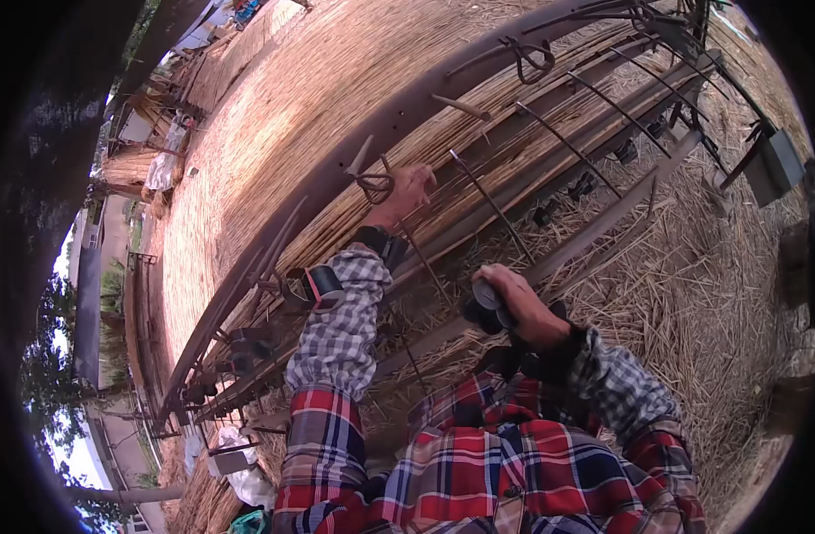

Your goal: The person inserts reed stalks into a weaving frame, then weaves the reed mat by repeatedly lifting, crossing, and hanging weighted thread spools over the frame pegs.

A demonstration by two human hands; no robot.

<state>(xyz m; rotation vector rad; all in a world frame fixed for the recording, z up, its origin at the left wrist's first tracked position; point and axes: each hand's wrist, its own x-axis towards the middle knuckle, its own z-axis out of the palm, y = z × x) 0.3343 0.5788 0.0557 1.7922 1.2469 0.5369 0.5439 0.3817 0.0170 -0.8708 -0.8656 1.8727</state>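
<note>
My left hand (407,198) reaches over the long metal bar (398,125) of a frame, next to a metal hook (373,184), above a layer of straw-coloured reeds (336,206). Whether its fingers hold anything is too small to tell. Closer to my body, my right hand (519,304) is wrapped round a dark cylindrical spool (487,298) with a grey end. Another dark spool (324,285) with a red strip hangs by my left forearm. Thin metal rods (492,205) stick out from the frame between and beyond my hands.
A wide mat of reeds (247,133) stretches away behind the bar. Loose straw (621,311) covers the ground at the right. A grey metal box (772,169) is at the frame's right end. White plastic bags (247,476) lie at the lower left.
</note>
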